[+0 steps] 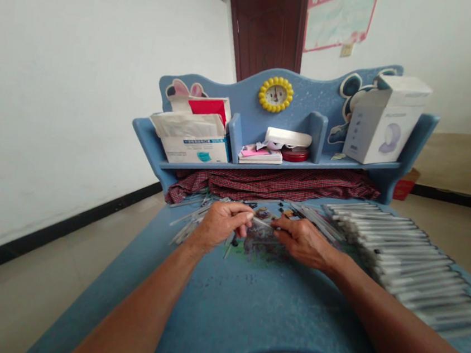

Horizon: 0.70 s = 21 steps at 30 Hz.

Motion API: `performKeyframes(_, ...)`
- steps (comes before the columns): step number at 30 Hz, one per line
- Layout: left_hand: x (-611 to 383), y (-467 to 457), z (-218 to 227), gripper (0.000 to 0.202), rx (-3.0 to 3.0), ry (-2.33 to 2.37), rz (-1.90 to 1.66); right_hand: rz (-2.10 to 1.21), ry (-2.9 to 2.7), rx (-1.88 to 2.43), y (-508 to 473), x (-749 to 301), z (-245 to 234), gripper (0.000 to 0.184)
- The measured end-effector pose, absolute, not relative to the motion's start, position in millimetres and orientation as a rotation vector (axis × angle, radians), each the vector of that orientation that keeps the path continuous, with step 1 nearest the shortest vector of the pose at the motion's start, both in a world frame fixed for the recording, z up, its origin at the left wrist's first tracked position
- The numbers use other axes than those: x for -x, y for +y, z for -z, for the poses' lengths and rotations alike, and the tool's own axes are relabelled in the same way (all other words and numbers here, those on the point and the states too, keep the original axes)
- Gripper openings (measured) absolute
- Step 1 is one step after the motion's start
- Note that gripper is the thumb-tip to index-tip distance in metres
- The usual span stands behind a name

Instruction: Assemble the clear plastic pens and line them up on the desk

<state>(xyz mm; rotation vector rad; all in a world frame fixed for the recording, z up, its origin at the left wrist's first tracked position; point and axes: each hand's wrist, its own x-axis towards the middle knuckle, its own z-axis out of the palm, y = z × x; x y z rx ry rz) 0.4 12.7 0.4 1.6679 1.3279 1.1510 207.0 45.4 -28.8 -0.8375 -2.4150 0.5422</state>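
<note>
1. The person's left hand (223,223) is resting on the blue counter (247,307), its fingers curled together and pinching one end of a thin pale pen tube (261,222).
2. The right hand (302,241) is meeting it from the other side, its grip closed on the other end of the same pen tube, so the two hands are nearly touching over the middle of the counter.
3. The pen tube is lying almost level between both grips, just above a printed picture on the counter surface.
4. A loose scatter of pen parts (188,225) is lying beside the left hand, toward the counter's left edge.
5. A long neat row of finished pens (404,256) is stretching along the right side of the counter, near the right forearm.
6. A red checked cloth (272,185) is bunching under the shelf (278,167) behind the hands.
7. On the shelf, a white box (382,124) is standing at the right, a box of face masks (192,141) is leaning at the left, and a yellow clock (275,95) is sitting on the back panel between them.
</note>
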Motion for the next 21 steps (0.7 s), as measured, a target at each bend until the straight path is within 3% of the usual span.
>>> performKeyframes(21,-1.2,12.4,-1.2,0.017,-1.44,1.264,-1.183,-0.629,-2.393,0.799,41.7,-205.8,25.4,0.02)
